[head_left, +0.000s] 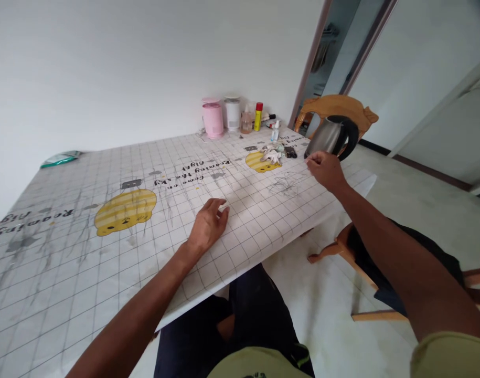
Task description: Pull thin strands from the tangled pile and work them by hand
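The person's right grip point(325, 167), between two and three o'clock, has its fingertips bunched beside the base of a stainless-steel electric kettle point(323, 138); whether they pinch anything cannot be told. The left grip point(210, 221), toward seven o'clock, is loosely curled, thumb and fingers parted, holding nothing visible. The kettle stands at the desk's point(240, 244) two-o'clock end, its black handle point(353, 136) facing three o'clock. Its body looks rigid and probably slick, its weight depending on unseen contents; the handle seems the soundest hold. The dark, thread-like tangle point(286, 184) at three o'clock should be light, limp and easily snagged, best taken by a loose end.
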Motion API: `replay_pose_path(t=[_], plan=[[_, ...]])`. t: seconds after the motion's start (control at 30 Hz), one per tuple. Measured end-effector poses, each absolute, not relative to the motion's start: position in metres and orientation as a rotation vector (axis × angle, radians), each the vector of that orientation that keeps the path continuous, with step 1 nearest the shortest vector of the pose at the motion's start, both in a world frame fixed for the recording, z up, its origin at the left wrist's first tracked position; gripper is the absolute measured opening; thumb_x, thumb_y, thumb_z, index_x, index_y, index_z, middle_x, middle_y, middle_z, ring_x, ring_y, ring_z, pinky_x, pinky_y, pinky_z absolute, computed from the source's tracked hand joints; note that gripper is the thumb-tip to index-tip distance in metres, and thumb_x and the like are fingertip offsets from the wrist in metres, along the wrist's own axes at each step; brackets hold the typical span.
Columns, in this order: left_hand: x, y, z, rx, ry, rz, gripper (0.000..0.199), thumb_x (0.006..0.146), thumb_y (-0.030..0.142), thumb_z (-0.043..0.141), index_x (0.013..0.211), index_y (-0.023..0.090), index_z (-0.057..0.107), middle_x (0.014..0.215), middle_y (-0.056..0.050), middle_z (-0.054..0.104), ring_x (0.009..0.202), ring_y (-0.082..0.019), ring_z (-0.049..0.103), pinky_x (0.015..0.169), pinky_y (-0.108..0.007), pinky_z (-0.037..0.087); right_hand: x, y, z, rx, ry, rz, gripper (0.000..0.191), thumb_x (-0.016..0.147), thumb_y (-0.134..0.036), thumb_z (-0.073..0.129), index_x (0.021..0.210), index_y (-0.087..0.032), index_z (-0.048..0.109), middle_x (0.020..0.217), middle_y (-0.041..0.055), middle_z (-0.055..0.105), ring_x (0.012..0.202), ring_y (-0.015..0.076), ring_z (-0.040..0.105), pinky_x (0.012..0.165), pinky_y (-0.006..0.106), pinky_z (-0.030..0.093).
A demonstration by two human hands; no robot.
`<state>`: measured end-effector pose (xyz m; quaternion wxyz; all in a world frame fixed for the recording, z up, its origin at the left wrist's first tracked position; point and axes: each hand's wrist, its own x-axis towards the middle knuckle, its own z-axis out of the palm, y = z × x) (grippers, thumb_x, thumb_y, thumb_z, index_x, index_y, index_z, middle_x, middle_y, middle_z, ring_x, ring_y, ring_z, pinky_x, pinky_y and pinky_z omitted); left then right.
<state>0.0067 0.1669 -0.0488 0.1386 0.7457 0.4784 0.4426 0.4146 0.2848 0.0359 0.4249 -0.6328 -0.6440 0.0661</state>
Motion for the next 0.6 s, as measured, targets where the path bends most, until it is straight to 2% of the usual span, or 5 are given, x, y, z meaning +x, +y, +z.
replay_pose_path(t=[0.2, 0.33, 0.4, 0.47, 0.6], plan=[[0.09, 0.204, -0.021, 1.85, 1.252, 1.313, 0.045, 0.103, 0.038, 0.075, 0.142, 0.015, 0.069, 0.149, -0.021, 0.069, 0.079, -0.017, 0.073, 0.084, -0.037, 0.063, 0.38, 0.262, 0.011, -1.441, -1.521, 0.285, 0.018, 0.096, -0.042, 0.065, 0.092, -0.024, 0.065, 0.077, 0.0033, 0.072, 0.06, 0.0179, 0.061, 0.063, 0.034, 0.049], [0.137, 0.228, -0.03, 1.525, 1.136, 1.236, 0.058, 0.101, 0.039, 0.08, 0.15, 0.013, 0.064, 0.15, -0.024, 0.068, 0.083, -0.018, 0.074, 0.075, -0.034, 0.061, 0.358, 0.253, -0.005, -1.374, -1.467, 0.345, 0.02, 0.097, -0.045, 0.064, 0.094, -0.025, 0.063, 0.079, 0.0024, 0.073, 0.06, 0.0169, 0.062, 0.063, 0.033, 0.05], [0.153, 0.236, -0.039, 1.406, 1.069, 1.234, 0.054, 0.101, 0.033, 0.079, 0.149, 0.012, 0.065, 0.151, -0.024, 0.067, 0.087, -0.019, 0.075, 0.071, -0.032, 0.062, 0.349, 0.249, -0.013, -1.337, -1.435, 0.43, 0.021, 0.097, -0.045, 0.066, 0.095, -0.025, 0.063, 0.08, 0.0029, 0.073, 0.059, 0.0166, 0.062, 0.06, 0.032, 0.05], [0.163, 0.243, -0.045, 1.313, 1.005, 1.257, 0.04, 0.101, 0.024, 0.077, 0.138, 0.01, 0.07, 0.14, -0.023, 0.073, 0.089, -0.018, 0.075, 0.073, -0.031, 0.063, 0.344, 0.247, -0.02, -1.308, -1.408, 0.538, 0.022, 0.097, -0.046, 0.067, 0.097, -0.024, 0.062, 0.082, 0.0041, 0.075, 0.058, 0.0164, 0.063, 0.056, 0.031, 0.048], [0.168, 0.249, -0.052, 1.163, 0.956, 1.313, 0.014, 0.098, 0.011, 0.072, 0.112, 0.01, 0.076, 0.103, -0.013, 0.079, 0.085, -0.015, 0.074, 0.08, -0.03, 0.065, 0.343, 0.244, -0.027, -1.3, -1.379, 0.693, 0.03, 0.095, -0.051, 0.074, 0.098, -0.024, 0.062, 0.088, 0.0071, 0.078, 0.06, 0.017, 0.066, 0.046, 0.028, 0.043]])
